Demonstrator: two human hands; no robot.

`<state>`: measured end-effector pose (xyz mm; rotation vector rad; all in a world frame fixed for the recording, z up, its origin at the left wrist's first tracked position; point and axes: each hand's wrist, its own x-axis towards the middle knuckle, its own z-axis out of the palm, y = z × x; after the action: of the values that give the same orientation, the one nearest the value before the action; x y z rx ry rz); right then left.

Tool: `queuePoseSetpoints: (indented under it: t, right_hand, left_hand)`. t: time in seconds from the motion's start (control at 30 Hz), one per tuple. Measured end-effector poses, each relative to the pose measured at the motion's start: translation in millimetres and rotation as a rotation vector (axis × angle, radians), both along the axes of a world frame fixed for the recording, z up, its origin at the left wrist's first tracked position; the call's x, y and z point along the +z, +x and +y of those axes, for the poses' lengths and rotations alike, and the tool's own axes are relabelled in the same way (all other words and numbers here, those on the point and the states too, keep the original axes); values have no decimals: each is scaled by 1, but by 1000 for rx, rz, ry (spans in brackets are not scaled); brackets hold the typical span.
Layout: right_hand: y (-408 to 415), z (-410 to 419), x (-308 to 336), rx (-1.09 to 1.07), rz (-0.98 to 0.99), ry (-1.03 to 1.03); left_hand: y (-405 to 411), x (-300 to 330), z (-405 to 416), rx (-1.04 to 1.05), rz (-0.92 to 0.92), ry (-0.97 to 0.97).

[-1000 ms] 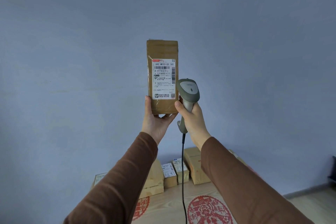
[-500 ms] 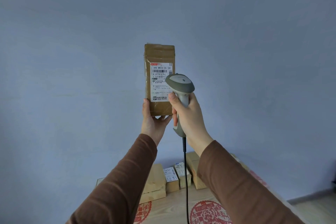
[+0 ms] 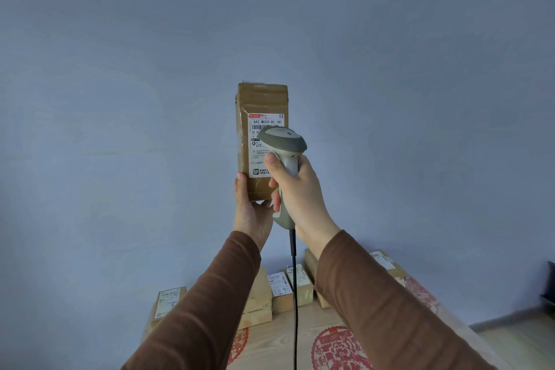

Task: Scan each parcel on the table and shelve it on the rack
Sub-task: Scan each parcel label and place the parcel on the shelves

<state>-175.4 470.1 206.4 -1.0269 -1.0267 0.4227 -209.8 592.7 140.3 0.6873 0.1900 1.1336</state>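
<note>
A parcel-sorting room: labelled cardboard parcels (image 3: 279,288) line a table (image 3: 279,336) (red-patterned top) against a bare blue wall (image 3: 120,99).

Two arms in view, both w/ long sleeves, plain brown, knit-like fabric, no logo or print. Left sleeve (image 3: 210,303) snug, ends at wrist w/ a plain cuff edge, faint creases along forearm. Right sleeve (image 3: 387,306) same brown, same fit, cuff also at wrist, soft folds near elbow. Left hand (image 3: 252,213) bare, no glove, ring or watch seen. Right hand (image 3: 300,192) bare too, thumbnail short and unpainted, no jewellery visible. Rest of body out of shot.
</note>
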Motion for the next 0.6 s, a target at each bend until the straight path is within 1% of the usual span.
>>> queuePoseSetpoints:
  t: [0.17, 0.43, 0.6]
  right_hand:
    - [-5, -1, -2, -1, 0, -2]
    - [-4, 2, -4, -13, -13, 1]
    - [-2, 5, -8, -23, -25, -4]
  left_hand:
    - [0, 0, -5, -36, 16, 16]
    - [-3, -1, -6, 18, 57, 12]
    - [-4, -1, -3, 35, 59, -25]
